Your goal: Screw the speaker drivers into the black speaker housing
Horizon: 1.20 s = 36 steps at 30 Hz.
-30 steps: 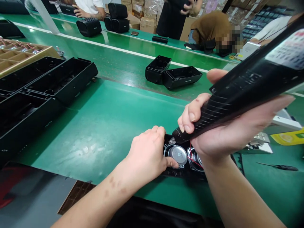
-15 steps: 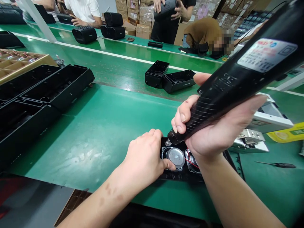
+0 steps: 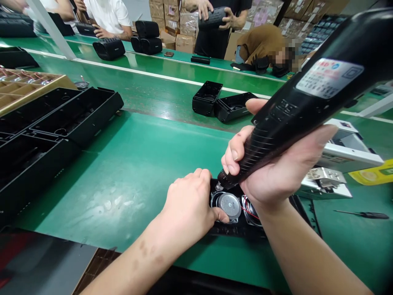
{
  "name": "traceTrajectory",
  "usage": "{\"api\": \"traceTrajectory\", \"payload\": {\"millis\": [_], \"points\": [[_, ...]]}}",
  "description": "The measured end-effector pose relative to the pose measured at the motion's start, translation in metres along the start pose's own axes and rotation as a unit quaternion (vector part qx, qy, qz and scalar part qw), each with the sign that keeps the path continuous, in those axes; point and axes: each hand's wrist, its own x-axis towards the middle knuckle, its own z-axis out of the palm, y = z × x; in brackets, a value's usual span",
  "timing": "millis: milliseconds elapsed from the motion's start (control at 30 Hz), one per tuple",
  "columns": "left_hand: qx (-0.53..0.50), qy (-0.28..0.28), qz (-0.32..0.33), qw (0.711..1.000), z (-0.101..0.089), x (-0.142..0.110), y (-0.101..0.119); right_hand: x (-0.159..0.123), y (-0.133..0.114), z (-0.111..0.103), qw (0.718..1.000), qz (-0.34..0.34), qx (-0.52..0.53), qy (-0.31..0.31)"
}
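Note:
My right hand (image 3: 276, 164) is wrapped round a black electric screwdriver (image 3: 294, 106), which slants down to the left. Its tip points into a black speaker housing (image 3: 242, 230), beside the edge of a round silver speaker driver (image 3: 230, 205). My left hand (image 3: 190, 200) is closed on the left end of the housing, its thumb resting on the near rim of that driver. A second speaker driver (image 3: 251, 211) with red wires sits to the right, partly behind my right wrist. The bit and any screw under it cannot be made out.
Open black housings (image 3: 76, 119) and a divided box of parts (image 3: 30, 88) stand at left. Two more housings (image 3: 207, 97) lie ahead. At right are a white metal device (image 3: 350, 151), a yellow packet (image 3: 374, 172) and a thin screwdriver (image 3: 365, 214). People work across the bench.
The electric screwdriver's upper end has swung slightly left and down while its tip stays beside the driver. The view has shifted a little. Across the bench, a person has turned a black speaker in their hands.

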Motion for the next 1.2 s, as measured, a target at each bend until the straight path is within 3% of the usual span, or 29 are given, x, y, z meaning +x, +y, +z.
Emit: {"api": "traceTrajectory", "payload": {"millis": [400, 733, 1000, 1133, 1200], "points": [[0.010, -0.011, -0.002, 1.000, -0.003, 0.001, 0.001, 0.002, -0.007, 0.003, 1.000, -0.002, 0.000, 0.024], [0.002, 0.011, 0.011, 1.000, 0.000, 0.000, -0.002, -0.001, -0.003, 0.003, 1.000, 0.015, -0.006, 0.021], [0.012, -0.006, 0.010, 1.000, -0.001, 0.001, 0.001, -0.002, 0.005, -0.001, 1.000, 0.004, -0.004, 0.006], [0.017, -0.012, 0.017, 1.000, -0.002, 0.001, -0.001, 0.001, 0.009, -0.006, 0.998, -0.024, 0.009, -0.060], [0.014, -0.009, 0.022, 1.000, -0.002, 0.002, -0.002, 0.000, 0.010, -0.006, 0.998, -0.016, 0.017, -0.059]]}}
